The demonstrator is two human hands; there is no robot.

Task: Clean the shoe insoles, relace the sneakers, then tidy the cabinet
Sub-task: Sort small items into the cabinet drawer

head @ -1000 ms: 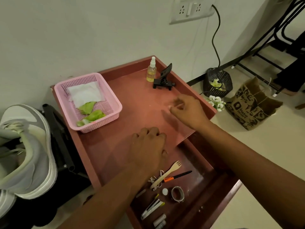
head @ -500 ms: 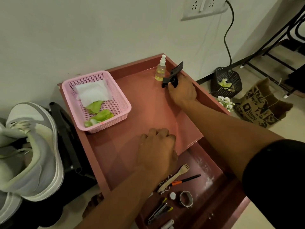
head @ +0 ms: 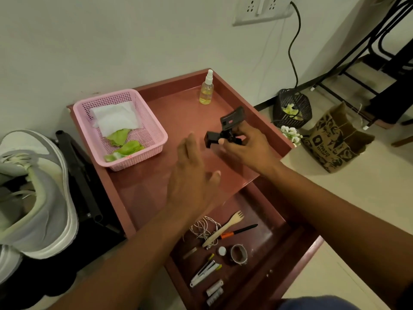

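the right hand point(head: 248, 146) held a small black phone-holder clamp point(head: 225, 128) in the air above the right part of the red cabinet top point(head: 143, 193), its fingers point(head: 221, 142) and thumb curled round the clamp's lower bar and stem. the left hand point(head: 192, 180) hovered just beside it with fingers spread and straight, gripping nothing, and whether it touched the top could not be told.

the clamp looked like hard plastic: light, stiff, with a hinged or jointed head that might swing if taken by the plate alone. the stem or the cross bar seemed the safer place to hold it, as the right hand did. it did not look fragile, though a drop on the metal top could knock the joint loose.

at the back of the top stood a small spray bottle point(head: 206, 90) of yellowish liquid, upright and well apart from both hands. a pink basket point(head: 156, 133) sat at the left with a white cloth point(head: 116, 118) and green scraps point(head: 125, 144) in it. below the top, the open drawer point(head: 288, 242) held a wooden fork point(head: 223, 228), a pen point(head: 240, 231), loose white string point(head: 203, 228), a tape roll point(head: 238, 253) and a stapler point(head: 204, 272). a grey sneaker point(head: 38, 193) lay to the left, off the cabinet.

judging by this, the tidying step was in hand.
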